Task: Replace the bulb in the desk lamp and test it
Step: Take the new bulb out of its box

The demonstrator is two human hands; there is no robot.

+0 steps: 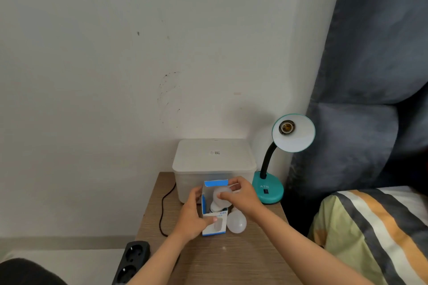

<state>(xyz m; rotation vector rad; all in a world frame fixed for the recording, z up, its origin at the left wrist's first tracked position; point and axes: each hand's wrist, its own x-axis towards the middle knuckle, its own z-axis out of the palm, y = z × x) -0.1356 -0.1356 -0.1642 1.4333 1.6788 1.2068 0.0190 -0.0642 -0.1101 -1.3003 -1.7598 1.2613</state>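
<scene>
A teal desk lamp [269,190] stands at the back right of the wooden bedside table [231,259]; its shade [297,136] faces me and the socket [286,127] is bare. My left hand [192,217] grips a blue-and-white bulb box [214,227] with its top flap open. My right hand [240,196] holds a white bulb [222,201] that is partly inside the box's open top. Another white bulb [236,222] lies on the table just right of the box.
A translucent lidded plastic container [214,162] sits behind the box against the wall. A black cord [162,210] runs down the table's left side. A black power strip [132,261] lies at the lower left. A bed with a striped cover [375,233] borders the table's right.
</scene>
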